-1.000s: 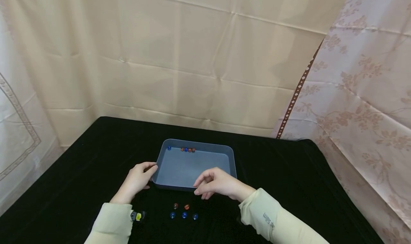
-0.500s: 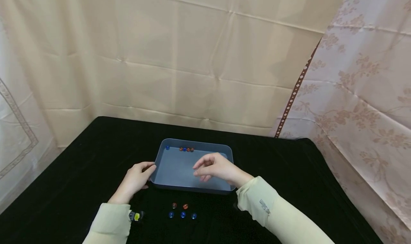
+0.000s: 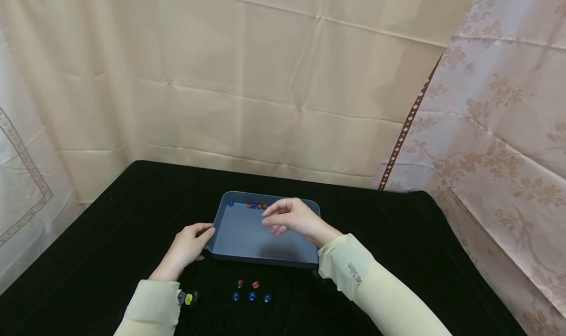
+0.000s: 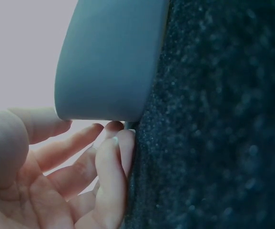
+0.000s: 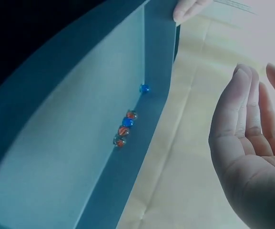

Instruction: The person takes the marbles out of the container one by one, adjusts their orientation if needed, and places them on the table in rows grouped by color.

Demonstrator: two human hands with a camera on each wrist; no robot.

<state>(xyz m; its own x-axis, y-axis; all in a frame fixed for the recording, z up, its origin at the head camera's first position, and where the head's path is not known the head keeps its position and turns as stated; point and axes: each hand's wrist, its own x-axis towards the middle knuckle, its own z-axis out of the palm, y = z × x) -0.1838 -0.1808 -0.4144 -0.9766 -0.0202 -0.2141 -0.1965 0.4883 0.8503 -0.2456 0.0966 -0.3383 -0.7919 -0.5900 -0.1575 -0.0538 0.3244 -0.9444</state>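
A shallow blue-grey tray (image 3: 239, 238) lies on the black cloth. My left hand (image 3: 187, 247) holds its left rim, thumb and fingertips at the edge; the left wrist view shows the fingers (image 4: 109, 167) bent against the outer wall. Above the tray's right half hovers my right hand (image 3: 295, 220), fingers loosely bent, with a gap to the thumb and nothing visible between them. Inside, along the far wall, one blue marble (image 5: 144, 88) sits alone at the left. A short row of orange and blue marbles (image 5: 123, 130) lies beside it, near the right hand's fingertips.
In front of the tray, two orange marbles (image 3: 255, 285) and three blue marbles (image 3: 252, 295) lie on the black cloth (image 3: 384, 228). Behind the table hangs a beige curtain (image 3: 199, 110). A floral curtain (image 3: 508, 129) stands to the right.
My right hand has moved from the tray's front edge up and away over the tray towards the far row of marbles. The left hand has stayed at the rim.
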